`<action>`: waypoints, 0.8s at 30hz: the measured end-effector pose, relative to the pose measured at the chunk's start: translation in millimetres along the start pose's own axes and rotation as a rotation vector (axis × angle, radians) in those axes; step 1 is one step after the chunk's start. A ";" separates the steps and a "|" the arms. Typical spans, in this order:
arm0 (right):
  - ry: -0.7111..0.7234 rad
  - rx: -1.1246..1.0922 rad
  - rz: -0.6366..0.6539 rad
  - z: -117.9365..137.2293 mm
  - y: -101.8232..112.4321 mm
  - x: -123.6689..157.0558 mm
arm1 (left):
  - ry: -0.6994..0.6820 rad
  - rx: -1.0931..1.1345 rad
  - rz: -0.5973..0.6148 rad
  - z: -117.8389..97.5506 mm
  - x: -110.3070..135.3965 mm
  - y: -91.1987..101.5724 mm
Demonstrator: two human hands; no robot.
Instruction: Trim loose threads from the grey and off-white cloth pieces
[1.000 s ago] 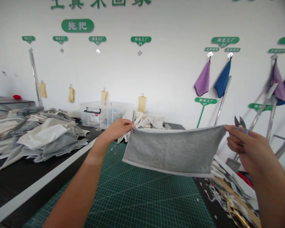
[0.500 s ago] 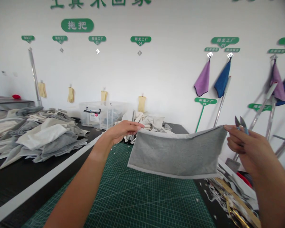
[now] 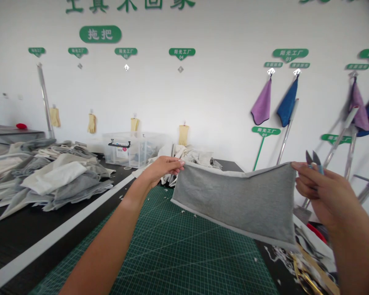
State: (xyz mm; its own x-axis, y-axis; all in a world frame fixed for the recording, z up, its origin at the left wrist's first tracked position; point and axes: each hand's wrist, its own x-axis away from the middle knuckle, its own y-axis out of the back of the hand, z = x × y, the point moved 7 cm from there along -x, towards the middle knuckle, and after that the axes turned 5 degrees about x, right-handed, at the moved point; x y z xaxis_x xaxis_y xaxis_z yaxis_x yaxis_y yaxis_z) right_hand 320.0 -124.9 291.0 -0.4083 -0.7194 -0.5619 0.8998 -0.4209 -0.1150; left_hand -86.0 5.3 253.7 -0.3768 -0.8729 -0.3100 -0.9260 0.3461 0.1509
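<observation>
A rectangular grey cloth with pale edges hangs stretched between my two hands above the green cutting mat. My left hand pinches its upper left corner. At the upper right corner, my right hand grips the cloth between thumb and finger. That same hand also has small snips tucked in it, with their blades pointing up and slightly apart. The snips' handles are mostly hidden by the fingers.
A heap of grey and white cloths lies left of a white strip. Another cloth pile and a clear plastic box stand at the back. Gold-handled scissors lie among scraps at right. Purple and blue cloths hang on the wall.
The cloth's lower edge has swung, its lower right corner now hanging lower and farther right. Both hands keep their hold on the upper corners and have barely moved.
</observation>
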 end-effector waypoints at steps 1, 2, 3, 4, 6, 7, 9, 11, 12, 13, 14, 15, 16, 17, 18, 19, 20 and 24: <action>0.002 -0.002 -0.002 -0.3 0.3 -0.5 | -0.024 -0.036 -0.009 -2.3 0.6 0.4; 0.003 -0.002 -0.002 -0.7 0.4 -1.0 | -0.056 -0.081 -0.022 -5.5 1.4 0.7; 0.003 -0.002 -0.001 -1.0 0.4 -1.6 | -0.092 -0.130 -0.041 -9.3 2.2 1.0; 0.004 0.001 -0.001 -1.3 0.5 -2.1 | -0.129 -0.178 -0.065 -13.3 3.1 1.3; -0.002 0.005 0.000 -2.3 1.1 -2.9 | -0.194 -0.258 -0.116 -20.4 4.7 1.9; -0.004 0.006 -0.002 -2.8 1.7 -3.1 | -0.217 -0.286 -0.139 -22.9 5.1 2.2; -0.007 0.007 -0.009 -3.4 3.1 -3.1 | -0.253 -0.302 -0.188 -25.6 5.3 4.2; -0.010 0.012 -0.013 -3.9 3.7 -2.7 | -0.271 -0.261 -0.232 -24.8 4.7 7.9; -0.012 0.014 -0.014 -4.2 3.7 -2.4 | -0.266 -0.232 -0.251 -23.0 4.1 10.3; -0.017 0.015 -0.012 -4.6 3.4 -2.1 | -0.249 -0.201 -0.266 -20.5 3.4 12.9; -0.021 0.015 -0.009 -4.9 3.0 -1.9 | -0.222 -0.171 -0.271 -17.7 2.7 15.1; -0.024 0.014 -0.007 -5.2 2.7 -1.7 | -0.191 -0.141 -0.260 -15.2 2.1 16.5; -0.026 0.014 -0.005 -5.4 2.5 -1.7 | -0.166 -0.113 -0.235 -13.8 1.8 17.1; -0.026 0.015 -0.005 -5.4 2.6 -1.8 | -0.152 -0.086 -0.200 -14.0 2.0 17.4; -0.026 0.017 -0.005 -5.4 2.7 -2.0 | -0.151 -0.066 -0.164 -15.8 2.9 17.6; -0.024 0.018 -0.007 -5.1 3.0 -2.2 | -0.157 -0.057 -0.133 -18.6 4.2 18.4; -0.021 0.020 -0.010 -4.5 3.2 -2.3 | -0.165 -0.060 -0.111 -21.9 6.0 20.0; -0.032 0.032 -0.018 -1.0 0.2 -0.1 | -0.167 -0.113 -0.154 -32.0 14.2 35.6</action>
State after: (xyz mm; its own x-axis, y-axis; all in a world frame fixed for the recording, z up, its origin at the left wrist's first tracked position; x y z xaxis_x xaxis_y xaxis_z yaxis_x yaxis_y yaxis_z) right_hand 320.3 -124.4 290.2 -0.4296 -0.7289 -0.5331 0.8872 -0.4507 -0.0986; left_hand -123.5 -5.7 284.6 -0.2387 -0.8404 -0.4866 -0.9678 0.1643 0.1909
